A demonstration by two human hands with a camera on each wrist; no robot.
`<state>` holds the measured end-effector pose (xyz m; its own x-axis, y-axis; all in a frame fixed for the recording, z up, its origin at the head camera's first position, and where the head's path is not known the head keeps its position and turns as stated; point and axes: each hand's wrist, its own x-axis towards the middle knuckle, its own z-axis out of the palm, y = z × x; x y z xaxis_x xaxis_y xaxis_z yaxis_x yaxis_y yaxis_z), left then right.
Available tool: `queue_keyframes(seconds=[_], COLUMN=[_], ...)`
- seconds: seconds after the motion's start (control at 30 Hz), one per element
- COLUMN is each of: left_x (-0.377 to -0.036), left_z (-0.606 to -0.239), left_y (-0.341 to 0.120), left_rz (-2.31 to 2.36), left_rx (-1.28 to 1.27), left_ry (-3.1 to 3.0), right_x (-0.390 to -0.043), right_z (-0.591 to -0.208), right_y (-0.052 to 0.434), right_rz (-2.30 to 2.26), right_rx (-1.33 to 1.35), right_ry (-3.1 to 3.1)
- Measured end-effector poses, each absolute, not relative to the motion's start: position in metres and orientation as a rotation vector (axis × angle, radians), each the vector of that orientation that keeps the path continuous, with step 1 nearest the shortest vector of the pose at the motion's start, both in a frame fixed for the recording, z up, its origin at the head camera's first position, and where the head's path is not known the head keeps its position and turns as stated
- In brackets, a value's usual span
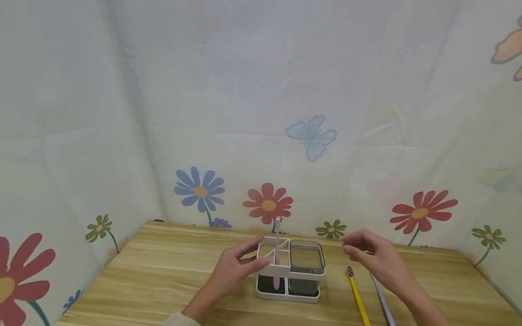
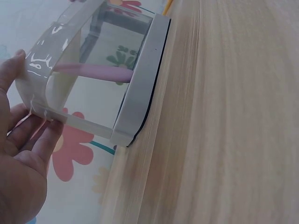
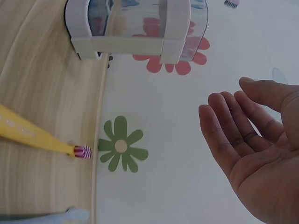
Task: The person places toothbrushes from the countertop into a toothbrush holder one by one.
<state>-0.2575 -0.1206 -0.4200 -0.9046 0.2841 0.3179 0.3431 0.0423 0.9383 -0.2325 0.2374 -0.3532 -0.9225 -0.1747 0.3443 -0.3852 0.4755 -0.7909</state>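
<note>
A white toothbrush holder (image 1: 302, 299) with a divided top and a clear cup (image 1: 307, 256) in its right side stands on the table. One pink toothbrush (image 1: 277, 244) stands upright in a left compartment, its handle end low near the base. My left hand (image 1: 234, 265) holds the holder's upper left rim, thumb at the front and fingers at the side and back; the left wrist view shows this hand (image 2: 28, 154) at the rim too. My right hand (image 1: 377, 258) is held above the table right of the holder, fingers loosely bent, nothing in them.
A yellow toothbrush (image 1: 357, 296) with purple-and-white bristles lies on the wooden table (image 1: 163, 271) right of the holder. Beside it, partly below my right hand, lies a bluish-grey toothbrush (image 1: 383, 301). A flower-printed cloth (image 1: 228, 90) hangs behind the table and at both sides.
</note>
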Motion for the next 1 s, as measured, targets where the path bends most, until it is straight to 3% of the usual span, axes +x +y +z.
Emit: queue_keyframes(seconds=[1.0], left_x=[-0.259], left_z=[-0.421], left_y=[-0.12], left_rz=[-2.019], left_rx=[-0.668], left_ry=[-2.246], right_x=[-0.243], right_z=[-0.383], right_y=[0.309], right_rz=[1.301], right_rx=[0.249], right_ry=[-2.711])
